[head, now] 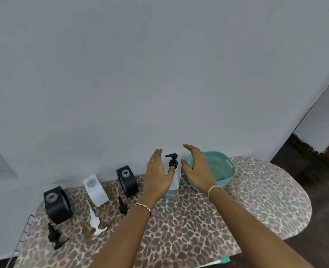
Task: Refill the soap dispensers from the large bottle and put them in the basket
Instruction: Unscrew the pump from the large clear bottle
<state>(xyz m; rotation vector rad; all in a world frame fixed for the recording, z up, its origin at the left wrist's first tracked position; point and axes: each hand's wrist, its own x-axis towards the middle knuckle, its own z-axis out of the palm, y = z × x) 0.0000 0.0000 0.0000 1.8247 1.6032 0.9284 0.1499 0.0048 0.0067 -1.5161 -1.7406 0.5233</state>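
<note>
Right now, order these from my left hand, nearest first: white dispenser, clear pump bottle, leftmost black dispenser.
1. Clear pump bottle, just right of the left hand.
2. White dispenser, farther left.
3. Leftmost black dispenser, farthest left.

Leopard-print board (198, 225): near edge and right end free. Far edge blocked by dispensers (96, 190), large bottle (173, 189), basket (224, 163); loose pumps (95, 219) litter left end.

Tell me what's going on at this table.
A person's left hand and right hand are open on either side of the large bottle, which stands upright with its pump head on; neither grips it. The white dispenser and two black dispensers stand open on the table, their pumps lying beside them. No dispenser shows in the teal basket.
</note>
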